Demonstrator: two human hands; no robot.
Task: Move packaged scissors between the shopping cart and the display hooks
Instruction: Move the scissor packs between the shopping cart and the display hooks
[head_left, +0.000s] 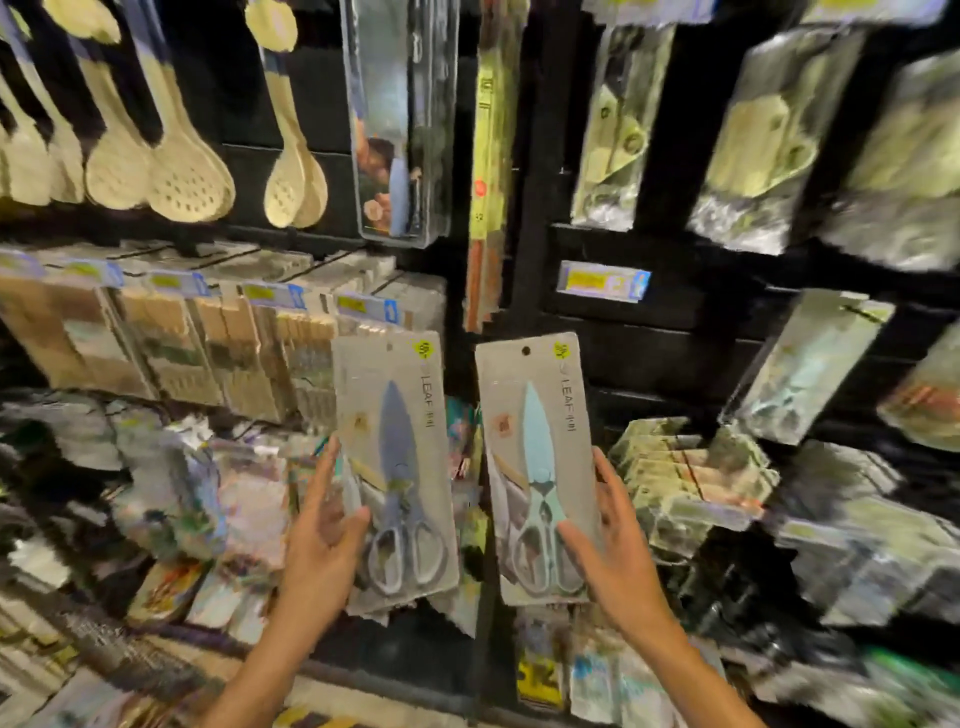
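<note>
Head view: left hand clamps a gray pack w/ dark blue-gray scissors, thumb on front, fingers behind its left edge. Right hand grips a matching pack w/ light teal scissors, thumb across the handles, fingers behind the right edge. Both packs upright, long axis vertical, blade tips up, handles down by the thumbs, held in front of the shelf of hanging goods.

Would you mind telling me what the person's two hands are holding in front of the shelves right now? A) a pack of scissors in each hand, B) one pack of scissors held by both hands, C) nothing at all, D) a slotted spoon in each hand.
A: the left hand holds a pack of blue-grey scissors, and the right hand holds a separate pack of light blue scissors.
</note>
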